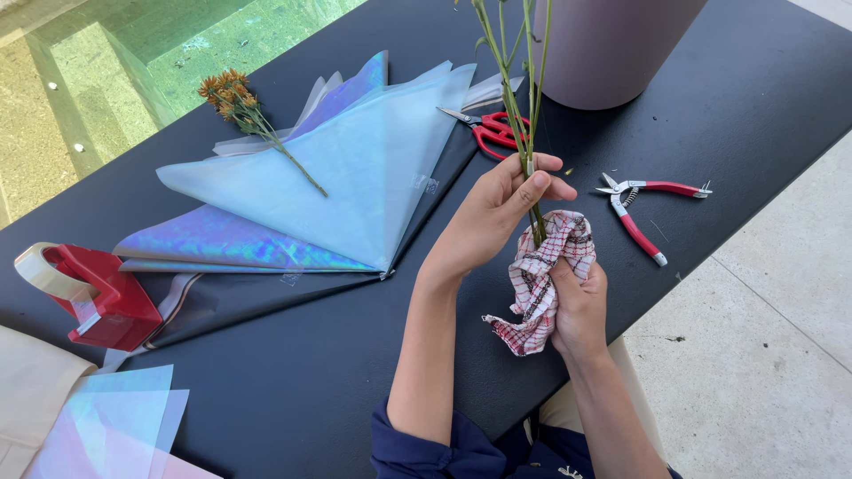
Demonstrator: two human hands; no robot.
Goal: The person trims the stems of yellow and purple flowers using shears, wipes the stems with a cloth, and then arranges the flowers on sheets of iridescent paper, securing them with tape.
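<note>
- Sitting at the far left of the black desk (293,390), a red tape dispenser (98,297) stands within easy reach, with pale iridescent sheets (115,426) stacked at the near corner.
- Fanned out across the middle, layered sheets of wrapping film (355,177) lie flat and open like a cone, and a sprig of dried orange flowers (244,111) rests on top, seemingly laid where a bouquet would sit.
- Left hand (497,213) is closed around a bunch of green stems (524,115), holding them upright just above the desk, probably to keep them gathered.
- Right hand (577,302) is clamped on a red-and-white checked cloth (541,275), which is bunched about the lower ends of the stems, likely to wipe or dry them.
- Behind the stems, red-handled scissors (488,131) lie on the desk, partly hidden.
- A pale pink cylindrical container (612,44) stands at the back; its inside is out of view, so what it holds cannot be told.
- Red-handled snips (643,208) lie further right, apart from both hands.
</note>
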